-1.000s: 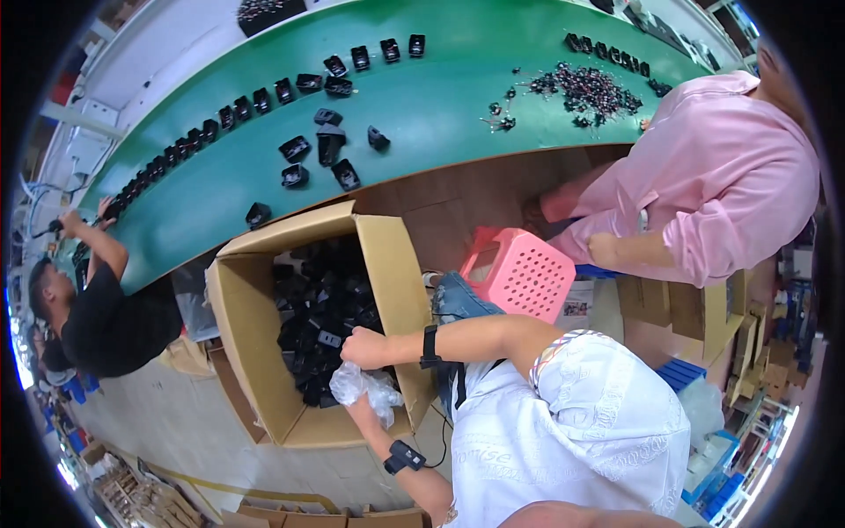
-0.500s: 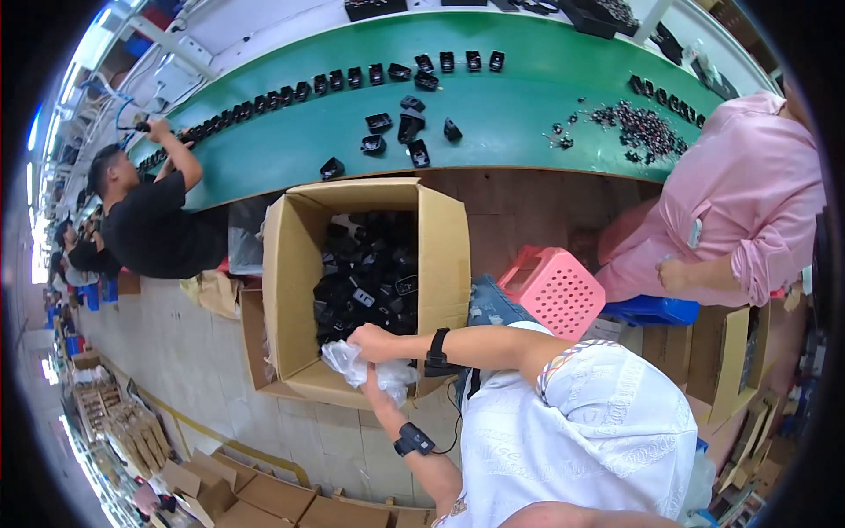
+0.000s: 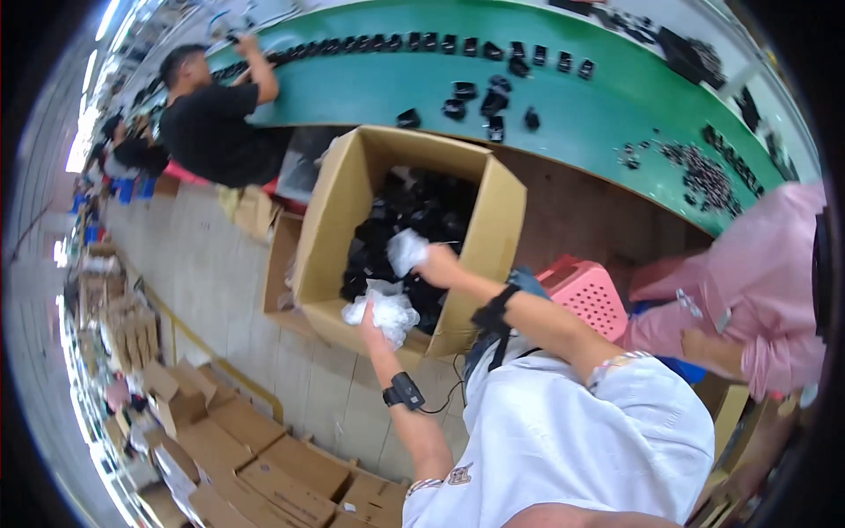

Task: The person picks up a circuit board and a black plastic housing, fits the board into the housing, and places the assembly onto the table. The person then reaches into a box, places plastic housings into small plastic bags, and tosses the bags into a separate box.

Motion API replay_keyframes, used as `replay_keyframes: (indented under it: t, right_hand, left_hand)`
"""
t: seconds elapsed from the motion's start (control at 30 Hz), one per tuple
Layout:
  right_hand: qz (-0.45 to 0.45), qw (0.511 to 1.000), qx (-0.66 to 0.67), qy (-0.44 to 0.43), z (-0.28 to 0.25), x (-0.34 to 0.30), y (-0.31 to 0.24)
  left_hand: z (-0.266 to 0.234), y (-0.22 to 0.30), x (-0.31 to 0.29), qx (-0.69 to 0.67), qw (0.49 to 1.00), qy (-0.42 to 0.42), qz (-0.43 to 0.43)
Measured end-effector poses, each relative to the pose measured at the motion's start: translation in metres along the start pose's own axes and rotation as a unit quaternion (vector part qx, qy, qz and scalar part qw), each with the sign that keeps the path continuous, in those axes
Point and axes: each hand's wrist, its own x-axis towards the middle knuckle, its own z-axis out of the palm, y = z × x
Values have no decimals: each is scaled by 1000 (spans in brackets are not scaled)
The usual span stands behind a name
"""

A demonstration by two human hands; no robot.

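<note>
My left hand [image 3: 373, 322] is closed on a crumpled, whitish plastic bag [image 3: 393, 311] at the near side of a large open cardboard box [image 3: 321, 233]. Farther in and to the right, my right hand [image 3: 438, 266] also grips white, translucent plastic [image 3: 407, 252], held over the box's contents. Whether the two pieces of plastic are joined I cannot tell. Inside the box lies a heap of black plastic parts [image 3: 422, 204], partly covered by my hands and the plastic. A black band sits on each of my wrists.
Beyond the box runs a green workbench [image 3: 352, 97] carrying a row of black housings [image 3: 471, 47] and a pile of small parts [image 3: 700, 176]. A pink stool [image 3: 585, 299] stands to the right, beside a person in pink [image 3: 757, 282]. Another person in black [image 3: 216, 128] works at left. Cartons [image 3: 282, 475] are stacked lower left.
My hands, close together at the box's near edge before, have moved apart. The right hand has gone farther over the box with white plastic in it. The whole view has turned and shifted.
</note>
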Motion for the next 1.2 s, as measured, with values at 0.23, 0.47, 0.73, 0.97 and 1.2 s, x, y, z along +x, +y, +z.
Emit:
replay_keyframes:
  t: [0.23,0.47,0.73,0.97,1.2]
  right_hand:
    - [213,936,272,-62,-40,-10,-5]
    - [265,788,462,-309,-41,-10,-67]
    - [195,898,337,-204,-33,12,-45]
    - [40,982,55,-174,-38,61,-27]
    - [-18,981,-13,-195,-36,115,1]
  left_hand:
    - [-27,3,-36,18,992,-11,126]
    - [19,-5,-74,-179,983,-37,26]
    - [37,-9,-64,-104,994,5,-15]
    - [34,-35,-9,-160,987,-22,-9]
    - [35,-48,-9,-142,984,105,-18]
